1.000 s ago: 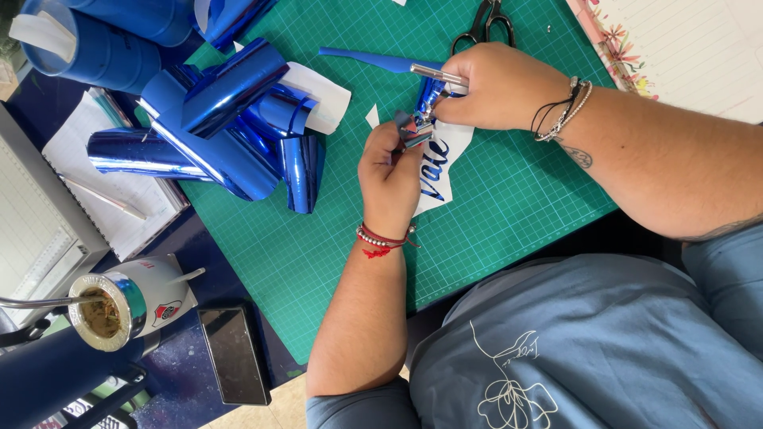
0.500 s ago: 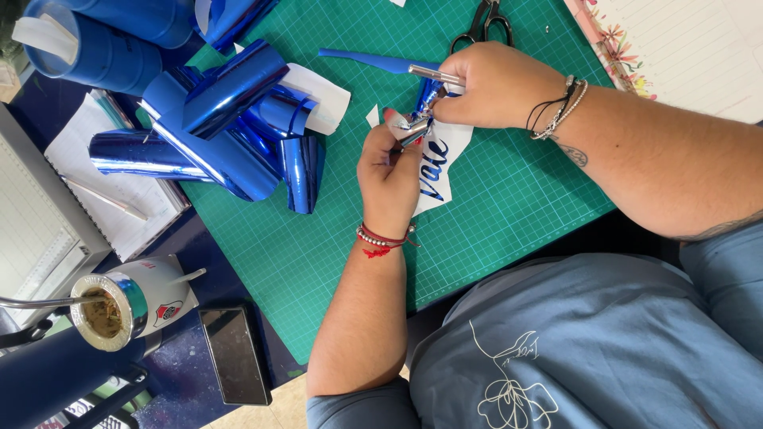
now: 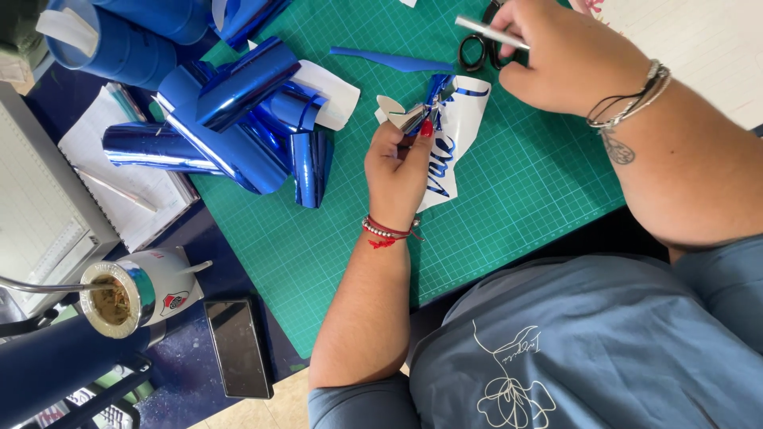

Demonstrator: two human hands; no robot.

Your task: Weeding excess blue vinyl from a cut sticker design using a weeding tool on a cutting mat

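Green cutting mat fills our view; our left hand pinches the white vinyl sheet with blue lettering above it, while our right hand grips a slim metal tool beside scissors

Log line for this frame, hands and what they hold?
left hand: pinches vinyl sheet | right hand: holds silver tool above cutting mat

A dark, blank phone screen lies just right of the metal-rimmed white cup, a rounded rectangle. The cup bears a small red, white and black shield badge.
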